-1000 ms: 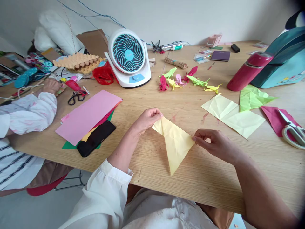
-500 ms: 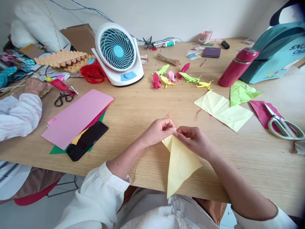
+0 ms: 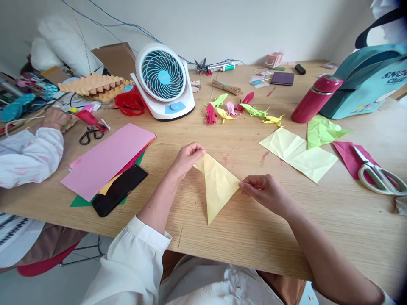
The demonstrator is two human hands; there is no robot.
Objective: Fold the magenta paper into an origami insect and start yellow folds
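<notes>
A folded sheet of pale yellow paper [image 3: 219,186] is stretched between my two hands above the wooden table [image 3: 178,220]. My left hand [image 3: 187,159] pinches its upper left corner between thumb and fingers. At its right corner, my right hand [image 3: 262,190] grips the paper in a pinch. A third point of the paper hangs toward me, and creases show across its face. To the right lie an opened, creased pale yellow sheet [image 3: 299,154], a light green folded paper [image 3: 326,130] and a dark pink paper [image 3: 349,159].
White-handled scissors [image 3: 378,173] rest at the right, near a pink bottle [image 3: 318,99] and a teal bag [image 3: 365,84]. Folded paper figures [image 3: 251,110] lie beyond my hands. Leftward are a phone [image 3: 119,190], pink paper [image 3: 111,161], a fan [image 3: 163,78] and another person's hand [image 3: 55,118].
My hands have moved apart, the left one up and leftward, the right one slightly right. The yellow paper has shifted left and away from the table's edge, now spread between them.
</notes>
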